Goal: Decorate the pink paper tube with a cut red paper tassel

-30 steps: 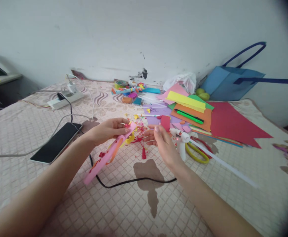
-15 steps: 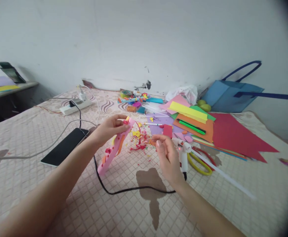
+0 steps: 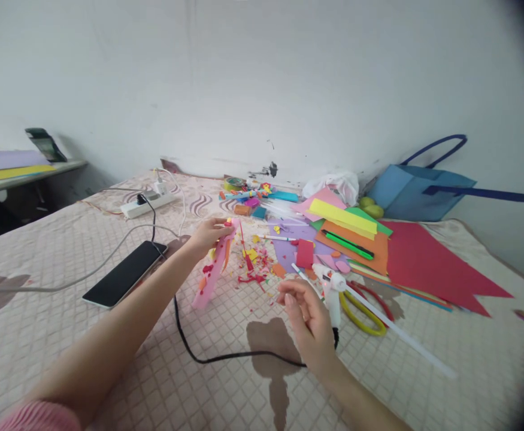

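Observation:
My left hand (image 3: 210, 237) is closed on the upper end of a pink decorated strip (image 3: 211, 275), which hangs down slantwise. Red, orange and yellow bits are stuck along the strip. A thin red strand (image 3: 243, 238) is beside its top end, over the scraps. My right hand (image 3: 304, 314) is held over the cloth with loosely curled fingers, the thumb apart, and nothing visible in it. Just behind it lies a white glue gun (image 3: 332, 293) with a glue stick (image 3: 400, 329) sticking out. Red and yellow handled scissors (image 3: 363, 314) lie beside the gun.
Paper scraps (image 3: 255, 272) litter the middle. Coloured sheets (image 3: 427, 257) with a green cutter (image 3: 347, 244) lie at right, near a blue bag (image 3: 418, 188). A black phone (image 3: 124, 274) and power strip (image 3: 147, 205) are at left. A black cord (image 3: 226, 357) loops across the front.
My left hand has shifted slightly with the pink strip, which hangs lower in its grip. My right hand has moved down, away from the scraps. The whole view has tilted a little.

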`<state>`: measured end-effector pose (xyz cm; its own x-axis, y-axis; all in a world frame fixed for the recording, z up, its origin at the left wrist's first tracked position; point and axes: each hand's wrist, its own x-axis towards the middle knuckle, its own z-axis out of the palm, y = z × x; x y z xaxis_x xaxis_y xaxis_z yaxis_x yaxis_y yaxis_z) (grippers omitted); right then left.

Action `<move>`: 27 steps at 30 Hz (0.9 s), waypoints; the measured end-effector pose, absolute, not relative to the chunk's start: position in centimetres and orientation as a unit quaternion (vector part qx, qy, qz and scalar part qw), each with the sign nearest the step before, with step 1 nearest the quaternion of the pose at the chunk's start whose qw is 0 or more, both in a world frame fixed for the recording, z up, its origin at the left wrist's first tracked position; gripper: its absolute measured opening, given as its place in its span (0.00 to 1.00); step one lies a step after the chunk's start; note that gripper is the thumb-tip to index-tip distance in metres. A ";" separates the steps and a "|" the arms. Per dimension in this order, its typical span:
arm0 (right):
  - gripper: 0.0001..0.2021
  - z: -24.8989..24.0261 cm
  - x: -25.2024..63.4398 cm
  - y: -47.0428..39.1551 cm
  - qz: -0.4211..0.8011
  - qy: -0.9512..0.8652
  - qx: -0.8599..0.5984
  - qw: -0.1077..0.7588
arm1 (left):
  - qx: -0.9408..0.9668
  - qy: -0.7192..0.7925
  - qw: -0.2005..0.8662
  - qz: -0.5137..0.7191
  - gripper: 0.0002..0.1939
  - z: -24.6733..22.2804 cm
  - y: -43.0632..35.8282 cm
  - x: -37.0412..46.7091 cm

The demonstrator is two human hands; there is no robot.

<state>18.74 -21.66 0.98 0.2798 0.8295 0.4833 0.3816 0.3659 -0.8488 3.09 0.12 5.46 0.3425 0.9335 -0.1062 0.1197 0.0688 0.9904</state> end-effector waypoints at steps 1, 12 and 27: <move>0.09 0.9 18.8 -21.8 0.187 -0.571 -0.529 0.600 | 0.583 0.450 0.575 0.355 0.24 5.5 0.3 3.1; 0.10 1.8 18.7 -25.2 0.162 -0.676 -0.464 0.550 | 0.614 0.436 0.521 0.401 0.26 9.4 -0.8 2.3; 0.07 4.1 18.2 -22.8 0.153 -0.646 -0.489 0.565 | 0.665 0.389 0.493 0.405 0.25 13.3 -2.9 1.2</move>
